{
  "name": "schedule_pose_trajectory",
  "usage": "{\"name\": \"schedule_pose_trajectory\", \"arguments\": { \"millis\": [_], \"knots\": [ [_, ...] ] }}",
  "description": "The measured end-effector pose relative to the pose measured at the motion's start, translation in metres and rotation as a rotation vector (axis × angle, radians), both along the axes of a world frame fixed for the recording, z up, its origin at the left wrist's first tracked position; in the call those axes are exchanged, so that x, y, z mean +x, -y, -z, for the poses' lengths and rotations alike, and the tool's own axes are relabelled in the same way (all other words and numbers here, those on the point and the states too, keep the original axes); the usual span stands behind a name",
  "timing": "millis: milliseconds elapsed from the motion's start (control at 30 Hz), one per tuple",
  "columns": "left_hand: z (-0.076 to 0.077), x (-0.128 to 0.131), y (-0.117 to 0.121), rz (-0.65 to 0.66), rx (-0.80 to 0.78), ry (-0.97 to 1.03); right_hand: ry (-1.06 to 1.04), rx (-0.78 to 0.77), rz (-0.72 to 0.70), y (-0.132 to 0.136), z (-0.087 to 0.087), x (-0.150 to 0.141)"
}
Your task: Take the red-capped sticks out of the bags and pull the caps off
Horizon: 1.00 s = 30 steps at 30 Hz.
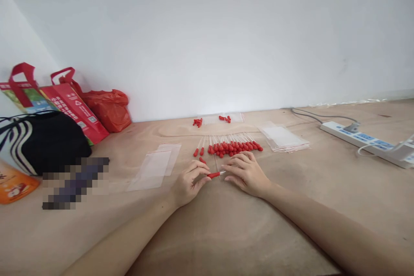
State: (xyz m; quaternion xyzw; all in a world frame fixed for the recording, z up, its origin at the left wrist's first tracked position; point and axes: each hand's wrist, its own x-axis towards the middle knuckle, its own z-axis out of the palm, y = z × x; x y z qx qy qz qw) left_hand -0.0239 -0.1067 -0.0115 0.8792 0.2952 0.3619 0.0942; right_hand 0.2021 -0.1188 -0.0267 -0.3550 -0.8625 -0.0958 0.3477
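Note:
My left hand [188,183] pinches the red bulb end of a small glass dropper [216,174] that lies across the wooden surface. My right hand [246,172] rests at the dropper's clear glass end, fingers curled onto it. Just beyond both hands lies a row of several red-capped droppers [234,145]. Two more lie apart at its left end [199,151]. Flat clear plastic bags [157,164] lie to the left of my left hand.
A stack of clear bags [283,137] sits at the right of the row. Filled bags with red caps [219,118] lie by the wall. A white power strip [365,141] is at far right. Red bags [84,105], a black bag [42,140] and an orange pack [14,183] stand at left.

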Motion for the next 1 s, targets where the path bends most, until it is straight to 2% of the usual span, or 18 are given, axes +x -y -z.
{"name": "schedule_pose_trajectory", "arguments": {
  "millis": [133,367,667,1000],
  "knots": [
    [-0.001,0.002,0.002,0.023,0.015,-0.032,0.011,0.006,-0.008,-0.001,0.001,-0.004],
    [0.002,0.012,-0.001,0.046,0.111,-0.104,0.033,0.102,-0.011,0.000,-0.002,-0.011],
    [0.003,0.012,0.003,-0.018,0.177,-0.185,0.066,0.149,-0.052,0.003,-0.004,-0.012],
    [0.004,0.011,0.004,0.051,0.222,-0.125,0.032,0.166,-0.090,0.006,-0.004,-0.012]
  ]
}}
